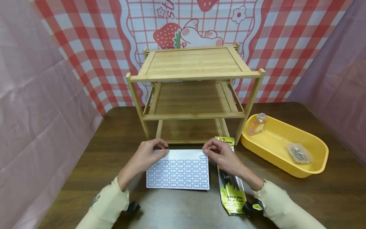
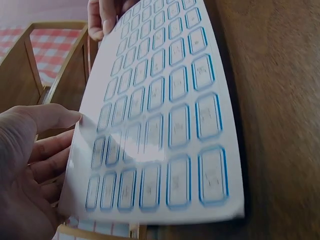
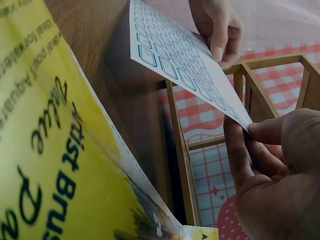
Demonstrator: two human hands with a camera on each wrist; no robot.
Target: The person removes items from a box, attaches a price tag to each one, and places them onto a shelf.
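A white sheet of blue-bordered sticker labels is held above the table in front of the shelf. My left hand pinches its upper left corner between thumb and fingers. At the upper right corner my right hand pinches it the same way. Small marks, too faint to read, sit inside the labels. Under my right forearm lies a yellow and black packet of artist brushes, partly covered by that hand. In the right wrist view the packet fills the left side.
A three-tier wooden shelf stands behind the sheet. To the right is a yellow tray with a perfume bottle and a small clear box of metal bits inside. A checked cloth hangs behind the dark wooden table.
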